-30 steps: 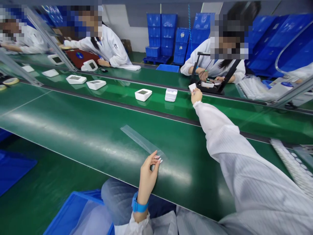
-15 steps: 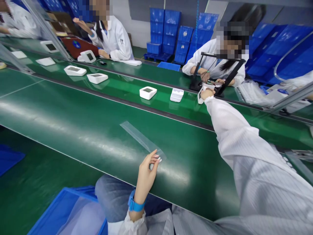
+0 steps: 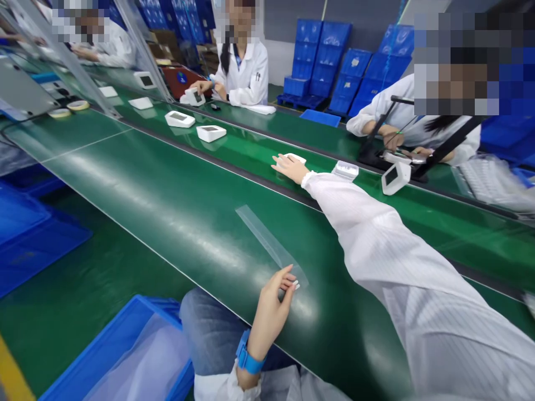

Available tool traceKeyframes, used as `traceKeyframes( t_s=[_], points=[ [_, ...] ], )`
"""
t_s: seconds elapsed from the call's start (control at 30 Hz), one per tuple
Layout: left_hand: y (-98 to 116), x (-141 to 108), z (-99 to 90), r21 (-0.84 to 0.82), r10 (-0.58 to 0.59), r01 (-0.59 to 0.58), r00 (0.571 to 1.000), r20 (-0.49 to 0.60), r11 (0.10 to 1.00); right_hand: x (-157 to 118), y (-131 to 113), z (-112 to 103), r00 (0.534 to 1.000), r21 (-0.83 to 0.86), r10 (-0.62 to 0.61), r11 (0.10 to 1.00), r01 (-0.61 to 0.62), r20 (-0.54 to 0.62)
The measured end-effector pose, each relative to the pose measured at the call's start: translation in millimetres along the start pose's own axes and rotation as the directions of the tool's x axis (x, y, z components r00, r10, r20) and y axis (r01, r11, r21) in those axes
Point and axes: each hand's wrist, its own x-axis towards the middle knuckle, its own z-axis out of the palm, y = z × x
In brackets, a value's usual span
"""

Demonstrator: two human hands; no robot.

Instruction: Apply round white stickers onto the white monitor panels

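Note:
My right hand reaches over the belt with its fingers spread. It is over or against a white device, which it partly covers; I cannot tell whether they touch. On the near green worktop, my left hand is loosely curled, thumb tip close to the other fingertips. Those fingertips lie at the near end of a clear plastic strip, with no grip on it visible. Right of my right hand are a small white tray-like piece, partly behind my sleeve, and a tilted white device with a dark screen.
More white devices line the belt to the left. Across it, a co-worker handles something beside a black frame; another co-worker touches a device. A blue bin with plastic sheeting stands beside my knee.
My right hand has left the device near the co-worker and moved left along the belt to another. The view has shifted; my left hand stays by the strip.

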Motion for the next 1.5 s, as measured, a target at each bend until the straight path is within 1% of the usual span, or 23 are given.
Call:
traceKeyframes(
  t_s=[0.13, 0.23, 0.3, 0.37, 0.43, 0.47, 0.5, 0.57, 0.63, 0.7, 0.73, 0.8, 0.87, 0.97, 1.03, 1.07, 1.13, 1.2, 1.23, 1.3, 1.37, 1.43, 1.5],
  points=[
    [2.1, -0.2, 0.2, -0.008, 0.001, -0.001, 1.0, 0.005, 1.0, 22.0, 7.9, 3.4, 0.998, -0.004, 0.018, 1.0, -0.018, 0.059],
    [3.4, -0.1, -0.2, -0.019, 0.0, 0.0, 1.0, 0.002, 1.0, 10.4, 17.4, -8.1, 0.997, -0.027, -0.03, 0.999, 0.032, 0.07],
    [3.2, 0.2, -0.6, -0.032, -0.007, 0.007, 1.0, -0.003, 0.999, -7.8, 20.0, -23.3, 1.0, -0.008, -0.018, 1.0, 0.018, 0.001],
    [2.1, 0.6, -1.0, -0.042, -0.016, 0.015, 1.0, -0.011, 0.999, -30.2, 17.7, -43.6, 0.99, 0.087, 0.075, 0.994, -0.064, -0.123],
    [0.3, 1.1, -1.5, -0.05, -0.025, 0.024, 1.0, -0.016, 0.998, -53.9, 9.7, -67.1, 0.947, 0.248, 0.235, 0.952, -0.179, -0.219],
    [-0.6, 1.3, -1.8, -0.054, -0.031, 0.03, 0.999, -0.018, 0.998, -65.8, 3.4, -79.0, 0.921, 0.33, 0.316, 0.915, -0.232, -0.228],
    [-1.5, 1.6, -2.1, -0.062, -0.039, 0.037, 0.999, -0.021, 0.997, -77.5, -4.5, -90.4, 0.9, 0.403, 0.384, 0.872, -0.28, -0.207],
    [-3.0, 2.2, -2.7, -0.085, -0.057, 0.054, 0.998, -0.034, 0.995, -100.4, -25.6, -108.9, 0.885, 0.493, 0.459, 0.789, -0.366, -0.079],
    [-3.9, 2.9, -3.4, -0.113, -0.078, 0.072, 0.996, -0.051, 0.991, -122.0, -53.5, -118.4, 0.894, 0.471, 0.437, 0.77, -0.431, 0.103],
    [-3.9, 3.7, -4.0, -0.142, -0.093, 0.083, 0.994, -0.064, 0.986, -140.6, -86.1, -117.4, 0.889, 0.317, 0.381, 0.836, -0.448, 0.253],
    [-3.5, 4.1, -4.3, -0.155, -0.097, 0.086, 0.993, -0.068, 0.984, -148.2, -102.9, -113.9, 0.89, 0.212, 0.351, 0.884, -0.417, 0.29],
    [-1.8, 4.7, -4.5, -0.174, -0.098, 0.084, 0.992, -0.077, 0.981, -159.0, -133.3, -104.6, 0.896, 0.024, 0.323, 0.938, -0.347, 0.305],
    [1.0, 4.9, -4.4, -0.182, -0.09, 0.074, 0.992, -0.083, 0.981, -164.2, -155.0, -97.2, 0.895, -0.094, 0.341, 0.94, -0.328, 0.286],
    [5.6, 4.7, -3.8, -0.206, -0.082, 0.067, 0.995, -0.064, 0.976, -168.1, -166.9, -94.7, 0.881, -0.111, 0.379, 0.925, -0.362, 0.282],
    [8.1, 4.4, -3.4, -0.249, -0.081, 0.068, 0.996, -0.044, 0.966, -173.2, -167.2, -96.2, 0.886, -0.067, 0.382, 0.923, -0.379, 0.264],
    [9.0, 4.3, -3.2, -0.271, -0.08, 0.067, 0.996, -0.039, 0.96, -177.4, -167.8, -96.8, 0.898, -0.041, 0.385, 0.922, -0.385, 0.212],
    [10.1, 4.1, -2.9, -0.304, -0.075, 0.061, 0.996, -0.037, 0.951, -188.8, -174.2, -96.5, 0.938, 0.081, 0.347, 0.934, -0.347, 0.021],
    [10.3, 4.1, -2.9, -0.317, -0.074, 0.057, 0.996, -0.041, 0.947, -202.5, -189.0, -93.0, 0.948, 0.324, 0.257, 0.927, -0.187, -0.188],
    [10.1, 4.1, -2.9, -0.322, -0.073, 0.056, 0.997, -0.041, 0.945, -209.3, -198.7, -89.9, 0.942, 0.465, 0.216, 0.882, -0.077, -0.255],
    [9.4, 4.2, -3.2, -0.333, -0.068, 0.051, 0.997, -0.04, 0.942, -221.1, -219.3, -81.8, 0.942, 0.693, 0.176, 0.717, 0.076, -0.285],
    [8.8, 4.4, -3.6, -0.342, -0.063, 0.045, 0.997, -0.043, 0.939, -228.5, -236.3, -72.7, 0.946, 0.808, 0.199, 0.581, 0.096, -0.255],
    [8.9, 4.6, -4.0, -0.35, -0.062, 0.04, 0.997, -0.054, 0.936, -231.2, -246.7, -65.1, 0.939, 0.855, 0.25, 0.513, 0.078, -0.236],
    [9.6, 4.6, -4.3, -0.353, -0.062, 0.033, 0.996, -0.071, 0.935, -230.8, -251.2, -60.2, 0.928, 0.874, 0.289, 0.481, 0.07, -0.233]
  ],
)
